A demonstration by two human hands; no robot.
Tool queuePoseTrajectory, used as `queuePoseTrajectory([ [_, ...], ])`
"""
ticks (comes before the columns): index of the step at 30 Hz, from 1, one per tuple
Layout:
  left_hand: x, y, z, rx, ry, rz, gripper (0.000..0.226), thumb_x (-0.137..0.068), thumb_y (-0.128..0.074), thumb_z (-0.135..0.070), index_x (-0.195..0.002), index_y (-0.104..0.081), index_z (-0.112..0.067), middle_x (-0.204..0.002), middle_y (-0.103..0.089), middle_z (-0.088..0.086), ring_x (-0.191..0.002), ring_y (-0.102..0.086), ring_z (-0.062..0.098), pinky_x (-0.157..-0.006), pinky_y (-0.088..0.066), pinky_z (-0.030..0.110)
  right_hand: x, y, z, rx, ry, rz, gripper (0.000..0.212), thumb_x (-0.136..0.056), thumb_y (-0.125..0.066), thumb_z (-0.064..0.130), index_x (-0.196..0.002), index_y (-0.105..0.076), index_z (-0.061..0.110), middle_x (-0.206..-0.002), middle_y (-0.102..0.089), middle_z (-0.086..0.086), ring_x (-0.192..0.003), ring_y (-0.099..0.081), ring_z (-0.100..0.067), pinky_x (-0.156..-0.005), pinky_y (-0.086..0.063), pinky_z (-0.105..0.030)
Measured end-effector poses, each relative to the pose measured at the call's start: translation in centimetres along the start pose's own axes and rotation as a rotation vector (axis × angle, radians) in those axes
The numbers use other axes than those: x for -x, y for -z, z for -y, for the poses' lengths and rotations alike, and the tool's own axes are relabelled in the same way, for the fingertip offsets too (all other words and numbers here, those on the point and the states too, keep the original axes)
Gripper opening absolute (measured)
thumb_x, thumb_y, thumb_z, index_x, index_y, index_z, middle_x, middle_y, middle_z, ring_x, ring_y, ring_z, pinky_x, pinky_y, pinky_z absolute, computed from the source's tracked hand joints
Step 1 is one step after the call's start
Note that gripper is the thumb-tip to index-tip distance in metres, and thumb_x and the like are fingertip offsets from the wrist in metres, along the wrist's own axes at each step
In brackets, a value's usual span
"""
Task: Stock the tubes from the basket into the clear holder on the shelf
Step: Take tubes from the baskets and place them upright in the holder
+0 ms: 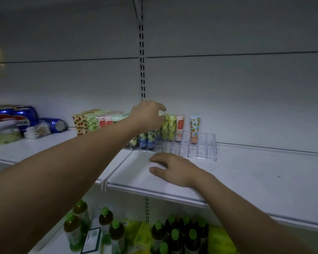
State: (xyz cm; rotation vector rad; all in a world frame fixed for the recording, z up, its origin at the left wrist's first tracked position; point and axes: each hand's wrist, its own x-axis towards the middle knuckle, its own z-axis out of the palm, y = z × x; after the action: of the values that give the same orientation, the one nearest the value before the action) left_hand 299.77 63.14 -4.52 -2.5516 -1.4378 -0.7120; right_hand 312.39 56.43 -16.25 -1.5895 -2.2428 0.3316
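While green-capped bottles (116, 233) are standing on the lower shelf nearest the camera, the right hand (174, 169) is lying flat on the shelf (255, 180) behind its front lip, grip wide, holding nothing, just before the holder (198, 149). Bare shelf is stretching rightward. The left hand (149, 114) is reaching over the holder, its grip closing on a yellow tube (170, 127) standing among other tubes (195, 129). Boxes (92, 121) and cans (24, 118) are sitting farther left against the grey back wall.

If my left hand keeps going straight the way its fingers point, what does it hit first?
Most likely the yellow-green floral tubes standing in the back row of the clear plastic holder. The left hand reaches right, fingertips already at their tops; whether they touch is unclear, since depth is hard to judge here.
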Motion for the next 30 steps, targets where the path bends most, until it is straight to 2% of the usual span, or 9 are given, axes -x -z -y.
queuePoseTrajectory([
  [3, 4.1, 1.2, 1.6, 0.077, 0.046, 0.024, 0.04, -0.094, -0.05, -0.039, -0.132, -0.055, -0.027, -0.135, -0.056, 0.004, -0.116, -0.054, 0.026, -0.1, -0.045, 0.044, 0.7, 0.1, 1.4, 0.034, -0.039, 0.007, 0.051, -0.097, -0.047, 0.049, -0.141, -0.048, 0.022, -0.147, -0.047, 0.001, -0.131, -0.046, -0.019, -0.108, -0.036, -0.032],
  [6, 9.1, 2.1, 3.4, 0.152, 0.094, 0.045, 0.032, -0.094, -0.051, -0.034, -0.121, -0.064, -0.022, -0.121, -0.065, 0.007, -0.096, -0.062, 0.024, -0.089, -0.052, 0.037, 1.6, 0.6, 4.1, 0.093, -0.069, -0.005, 0.037, -0.096, -0.053, 0.036, -0.125, -0.062, 0.015, -0.131, -0.06, -0.007, -0.116, -0.058, -0.025, -0.1, -0.045, -0.034],
  [9, 14.4, 2.8, 5.2, 0.158, 0.138, 0.019, 0.028, -0.092, -0.055, -0.033, -0.114, -0.068, -0.02, -0.113, -0.068, 0.007, -0.088, -0.059, 0.021, -0.078, -0.047, 0.027, 2.7, 1.2, 7.7, 0.081, -0.057, -0.025, 0.024, -0.097, -0.055, 0.026, -0.105, -0.069, 0.009, -0.108, -0.07, -0.012, -0.089, -0.064, -0.021, -0.082, -0.051, -0.031],
  [11, 18.3, 2.8, 6.9, 0.169, 0.189, 0.018, 0.028, -0.091, -0.055, -0.037, -0.112, -0.068, -0.024, -0.11, -0.068, 0.004, -0.088, -0.058, 0.019, -0.078, -0.045, 0.028, 3.5, 1.1, 10.2, -0.012, -0.063, -0.019, 0.022, -0.099, -0.053, 0.027, -0.099, -0.067, 0.01, -0.094, -0.072, -0.011, -0.068, -0.067, -0.018, -0.064, -0.055, -0.029],
  [13, 22.3, 1.9, 8.9, 0.217, 0.269, 0.041, 0.026, -0.09, -0.055, -0.038, -0.109, -0.067, -0.026, -0.105, -0.066, -0.001, -0.091, -0.059, 0.019, -0.082, -0.048, 0.031, 4.6, 0.0, 12.4, -0.111, -0.059, 0.019, 0.024, -0.099, -0.052, 0.033, -0.098, -0.066, 0.014, -0.086, -0.072, -0.003, -0.062, -0.069, -0.015, -0.053, -0.056, -0.026],
  [18, 31.7, -5.7, 13.8, 0.346, 0.559, 0.169, 0.022, -0.091, -0.056, -0.025, -0.106, -0.07, -0.018, -0.107, -0.069, 0.012, -0.102, -0.063, 0.029, -0.087, -0.046, 0.027, 6.2, -8.4, 15.5, -0.246, -0.049, 0.202, 0.025, -0.098, -0.051, 0.032, -0.096, -0.067, 0.013, -0.082, -0.07, -0.004, -0.062, -0.068, -0.018, -0.054, -0.058, -0.03],
  [23, 40.7, -16.5, 14.5, 0.526, 0.833, 0.416, 0.02, -0.093, -0.056, -0.019, -0.099, -0.071, -0.007, -0.109, -0.069, 0.018, -0.106, -0.062, 0.032, -0.09, -0.049, 0.035, 7.2, -22.0, 13.4, -0.335, -0.255, 0.473, 0.026, -0.099, -0.05, 0.027, -0.102, -0.065, 0.006, -0.092, -0.069, -0.011, -0.063, -0.064, -0.021, -0.054, -0.055, -0.03],
  [28, 46.0, -25.0, 13.3, 0.705, 1.022, 0.612, 0.029, -0.095, -0.054, -0.018, -0.098, -0.07, 0.005, -0.101, -0.067, 0.027, -0.094, -0.065, 0.039, -0.074, -0.048, 0.034, 10.5, -33.6, 9.1, -0.329, -0.499, 0.699, 0.032, -0.099, -0.048, 0.021, -0.084, -0.062, -0.004, -0.089, -0.064, -0.032, -0.074, -0.065, -0.041, -0.064, -0.055, -0.042],
  [30, 47.2, -27.2, 13.2, 0.742, 1.094, 0.649, 0.026, -0.095, -0.054, -0.019, -0.096, -0.07, 0.002, -0.098, -0.067, 0.023, -0.083, -0.064, 0.032, -0.071, -0.046, 0.03, 12.4, -37.1, 7.2, -0.299, -0.572, 0.801, 0.032, -0.1, -0.045, 0.017, -0.1, -0.065, -0.007, -0.099, -0.065, -0.031, -0.078, -0.065, -0.04, -0.07, -0.054, -0.043],
])
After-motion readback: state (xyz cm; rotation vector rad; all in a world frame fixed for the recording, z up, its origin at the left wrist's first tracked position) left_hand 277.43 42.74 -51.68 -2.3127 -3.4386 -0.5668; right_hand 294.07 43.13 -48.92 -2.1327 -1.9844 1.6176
